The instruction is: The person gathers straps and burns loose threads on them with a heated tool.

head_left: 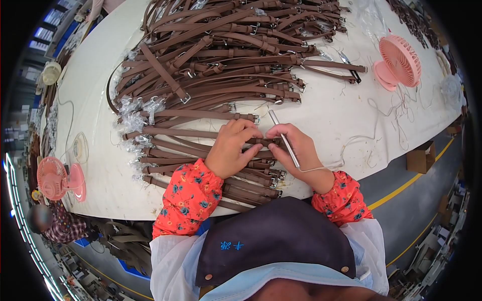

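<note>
Many brown straps (216,65) with silver buckles lie on the white table, piled at the back and laid side by side nearer me. My left hand (233,148) has its fingers closed on one brown strap (191,133) near its buckle end. On the right, my right hand (296,150) pinches the end of that strap and also holds a slim silver metal tool (284,138), which lies slanted across its fingers. A thin cord runs from near the tool's lower end to the right. The buckle between my fingertips is mostly hidden.
A pink fan (399,61) stands at the back right, another pink fan (52,178) at the left edge. Black-handled scissors (354,74) lie beside the pile. Loose white cords (371,138) are on the right. A cardboard box (420,157) and a person (60,220) are beyond the table.
</note>
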Tool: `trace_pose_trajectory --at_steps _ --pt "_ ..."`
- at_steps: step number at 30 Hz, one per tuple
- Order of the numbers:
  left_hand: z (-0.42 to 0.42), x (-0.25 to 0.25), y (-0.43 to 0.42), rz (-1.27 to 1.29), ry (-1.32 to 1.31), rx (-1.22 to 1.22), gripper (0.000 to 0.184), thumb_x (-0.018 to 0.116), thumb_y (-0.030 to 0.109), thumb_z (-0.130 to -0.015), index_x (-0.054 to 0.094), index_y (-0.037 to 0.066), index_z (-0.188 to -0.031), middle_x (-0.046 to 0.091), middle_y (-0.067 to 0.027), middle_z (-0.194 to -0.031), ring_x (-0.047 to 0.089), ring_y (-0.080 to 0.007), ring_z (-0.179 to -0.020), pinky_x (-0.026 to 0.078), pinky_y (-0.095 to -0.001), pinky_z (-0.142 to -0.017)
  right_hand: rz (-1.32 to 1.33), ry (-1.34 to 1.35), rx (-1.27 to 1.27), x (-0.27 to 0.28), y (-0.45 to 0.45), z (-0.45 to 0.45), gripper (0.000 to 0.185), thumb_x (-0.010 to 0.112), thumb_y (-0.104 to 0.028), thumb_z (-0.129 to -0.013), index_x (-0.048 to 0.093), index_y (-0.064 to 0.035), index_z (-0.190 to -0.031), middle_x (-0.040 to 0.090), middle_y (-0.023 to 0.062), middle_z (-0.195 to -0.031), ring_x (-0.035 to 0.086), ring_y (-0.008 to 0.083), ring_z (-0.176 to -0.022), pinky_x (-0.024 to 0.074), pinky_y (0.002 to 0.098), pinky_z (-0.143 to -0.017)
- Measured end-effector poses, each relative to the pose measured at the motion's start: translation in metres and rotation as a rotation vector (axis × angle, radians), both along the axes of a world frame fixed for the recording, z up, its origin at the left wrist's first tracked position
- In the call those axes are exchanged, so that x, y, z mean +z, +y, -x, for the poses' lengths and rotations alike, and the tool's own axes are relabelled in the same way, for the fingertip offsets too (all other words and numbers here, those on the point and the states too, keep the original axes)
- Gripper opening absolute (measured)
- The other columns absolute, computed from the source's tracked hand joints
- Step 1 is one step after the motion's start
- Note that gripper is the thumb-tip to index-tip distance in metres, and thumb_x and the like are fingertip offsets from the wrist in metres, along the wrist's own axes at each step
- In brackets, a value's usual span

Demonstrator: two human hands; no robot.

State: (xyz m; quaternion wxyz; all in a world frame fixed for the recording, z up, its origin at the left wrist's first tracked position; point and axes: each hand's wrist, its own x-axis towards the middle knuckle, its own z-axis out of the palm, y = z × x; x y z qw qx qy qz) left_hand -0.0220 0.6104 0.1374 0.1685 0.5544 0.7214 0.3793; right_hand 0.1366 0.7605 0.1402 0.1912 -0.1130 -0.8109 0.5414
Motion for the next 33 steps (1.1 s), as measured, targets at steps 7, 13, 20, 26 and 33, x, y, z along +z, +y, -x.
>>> trace_pose_trajectory --at_steps 7,13,20,26,33 --pt "0.006 0.007 -0.004 -0.029 0.235 0.110 0.027 0.067 -0.004 -0.076 0.066 0.007 -0.101 0.064 -0.0099 -0.108 0.058 -0.0337 -0.104 0.047 -0.0422 -0.091 -0.041 -0.029 0.033 0.003 0.002 0.001 0.028 0.067 0.003 -0.086 0.059 -0.0051 -0.112 0.067 0.0126 -0.099 0.068 0.0301 -0.086 0.0548 0.0357 -0.076" --pt "0.009 0.003 -0.003 -0.031 0.051 -0.018 0.030 0.071 -0.004 -0.077 0.069 0.007 -0.105 0.065 -0.0109 -0.106 0.060 -0.0325 -0.100 0.050 -0.0398 -0.086 -0.121 -0.012 -0.002 0.000 0.002 0.001 0.022 0.065 -0.001 -0.090 0.060 -0.0049 -0.111 0.067 0.0134 -0.099 0.068 0.0313 -0.090 0.0540 0.0372 -0.079" --pt "0.010 0.006 -0.002 -0.030 -0.059 -0.005 0.030 0.079 0.003 -0.080 0.072 0.006 -0.109 0.066 -0.0116 -0.101 0.064 -0.0295 -0.093 0.052 -0.0365 -0.081 0.190 0.028 -0.069 0.002 0.000 -0.001 0.027 0.053 -0.018 -0.106 0.053 -0.0022 -0.128 0.069 0.0119 -0.105 0.068 0.0209 -0.098 0.0525 0.0324 -0.087" --pt "0.012 -0.002 -0.002 0.006 -0.155 0.012 0.023 0.077 0.002 -0.083 0.076 0.005 -0.106 0.066 -0.0111 -0.099 0.065 -0.0237 -0.084 0.053 -0.0322 -0.073 0.504 0.116 -0.073 -0.001 0.001 -0.001 0.032 0.049 -0.024 -0.109 0.049 -0.0002 -0.131 0.069 0.0126 -0.103 0.069 0.0190 -0.095 0.0530 0.0319 -0.088" --pt "0.009 -0.005 0.000 -0.011 -0.124 0.028 0.011 0.074 0.002 -0.085 0.074 0.003 -0.096 0.065 -0.0105 -0.096 0.063 -0.0250 -0.083 0.051 -0.0334 -0.071 0.632 0.102 -0.017 -0.001 0.008 -0.004 0.037 0.043 -0.030 -0.111 0.054 0.0043 -0.118 0.066 0.0102 -0.076 0.068 0.0171 -0.069 0.0538 0.0303 -0.084"
